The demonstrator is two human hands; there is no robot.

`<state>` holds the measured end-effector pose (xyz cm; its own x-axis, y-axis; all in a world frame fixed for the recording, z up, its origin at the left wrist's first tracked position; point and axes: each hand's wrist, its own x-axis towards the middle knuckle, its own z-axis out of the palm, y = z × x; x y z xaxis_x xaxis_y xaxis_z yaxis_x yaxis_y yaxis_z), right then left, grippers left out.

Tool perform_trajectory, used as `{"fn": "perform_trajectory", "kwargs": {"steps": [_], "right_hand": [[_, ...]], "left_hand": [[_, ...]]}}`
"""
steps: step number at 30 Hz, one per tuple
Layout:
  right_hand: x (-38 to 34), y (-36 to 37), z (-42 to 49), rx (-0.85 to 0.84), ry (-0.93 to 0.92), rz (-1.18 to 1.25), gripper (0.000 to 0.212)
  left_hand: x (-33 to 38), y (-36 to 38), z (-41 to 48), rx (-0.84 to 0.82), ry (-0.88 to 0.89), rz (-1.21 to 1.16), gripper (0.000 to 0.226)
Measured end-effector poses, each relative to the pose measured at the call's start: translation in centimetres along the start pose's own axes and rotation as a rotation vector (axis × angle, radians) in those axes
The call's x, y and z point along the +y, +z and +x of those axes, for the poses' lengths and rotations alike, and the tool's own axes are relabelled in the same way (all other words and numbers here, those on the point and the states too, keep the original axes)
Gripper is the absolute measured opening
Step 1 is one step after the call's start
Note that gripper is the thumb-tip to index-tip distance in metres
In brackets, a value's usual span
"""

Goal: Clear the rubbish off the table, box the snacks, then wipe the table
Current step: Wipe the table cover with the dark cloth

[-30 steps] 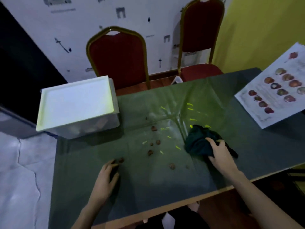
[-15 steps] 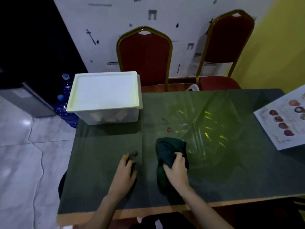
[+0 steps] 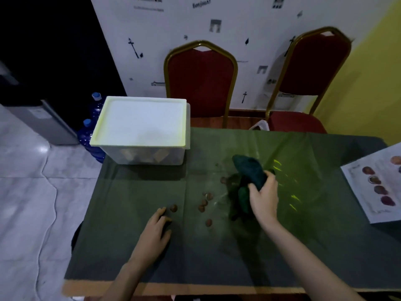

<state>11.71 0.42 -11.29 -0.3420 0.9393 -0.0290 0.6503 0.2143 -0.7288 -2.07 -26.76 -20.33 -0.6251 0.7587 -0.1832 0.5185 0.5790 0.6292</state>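
On the table, my right hand grips the bunched cloth, the brown crumbs lying just to its left, toward my left hand, which rests flat with fingers relaxed.

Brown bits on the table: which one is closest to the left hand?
The lone bit just beyond the left hand; the rest lie farther right, toward the dark cloth.

Green-covered table, lidded box, brown crumbs, printed sheet, dark cloth
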Motion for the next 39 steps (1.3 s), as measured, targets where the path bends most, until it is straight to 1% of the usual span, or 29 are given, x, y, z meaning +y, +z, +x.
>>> {"fn": "perform_trajectory", "kwargs": {"steps": [2, 4, 8, 10, 13, 15, 17, 19, 21, 24, 27, 28, 30, 33, 35, 39], "right_hand": [[0.2, 0.5, 3.2, -0.064, -0.075, -0.197, 0.067], [0.4, 1.5, 5.8, -0.158, -0.122, -0.384, 0.076], [0.8, 4.0, 7.2, -0.382, -0.296, -0.655, 0.071], [0.9, 5.1, 5.6, -0.476, -0.408, -0.679, 0.072], [0.7, 6.8, 1.4, -0.646, -0.596, -0.651, 0.077], [0.3, 8.0, -1.7, -0.742, -0.706, -0.597, 0.079], [-0.3, 8.8, -4.2, -0.818, -0.77, -0.526, 0.078], [-0.9, 9.2, -5.3, -0.836, -0.762, -0.436, 0.074], [-1.8, 9.0, -5.0, -0.804, -0.694, -0.331, 0.069], [-3.2, 8.1, -1.8, -0.704, -0.56, -0.185, 0.064], [-3.3, 6.8, 3.0, -0.554, -0.39, -0.11, 0.066], [-3.4, 6.5, 4.2, -0.526, -0.341, -0.112, 0.067], [-2.0, 5.5, 6.0, -0.513, -0.279, -0.197, 0.069], [0.2, 4.5, 5.3, -0.566, -0.249, -0.31, 0.071], [1.4, 4.3, 3.4, -0.601, -0.267, -0.347, 0.074], [2.6, 4.8, -1.4, -0.659, -0.366, -0.462, 0.08]], "left_hand": [[0.3, 0.0, 0.1, -0.013, -0.024, 0.013, 0.026], [0.5, 0.0, 0.2, -0.013, -0.033, 0.012, 0.026], [1.2, 0.3, 0.1, 0.003, -0.088, 0.025, 0.026], [1.6, 0.6, -0.1, 0.02, -0.131, 0.016, 0.026], [2.2, 1.2, -0.8, 0.073, -0.172, 0.001, 0.022], [2.6, 1.9, -1.6, 0.142, -0.222, 0.008, 0.019], [3.2, 2.5, -2.6, 0.222, -0.294, 0.013, 0.018], [3.5, 3.0, -3.8, 0.276, -0.365, -0.008, 0.018], [3.5, 3.2, -5.0, 0.32, -0.405, -0.02, 0.017], [3.0, 3.0, -6.4, 0.37, -0.441, -0.027, 0.016], [2.7, 2.9, -7.2, 0.379, -0.481, -0.046, 0.015], [2.5, 2.6, -7.6, 0.383, -0.493, -0.052, 0.015], [2.5, 2.8, -8.0, 0.356, -0.51, -0.046, 0.016], [2.2, 2.7, -8.3, 0.312, -0.518, -0.034, 0.02], [1.9, 2.4, -8.4, 0.283, -0.507, -0.019, 0.022], [1.5, 2.2, -8.7, 0.252, -0.459, 0.018, 0.024]]}}
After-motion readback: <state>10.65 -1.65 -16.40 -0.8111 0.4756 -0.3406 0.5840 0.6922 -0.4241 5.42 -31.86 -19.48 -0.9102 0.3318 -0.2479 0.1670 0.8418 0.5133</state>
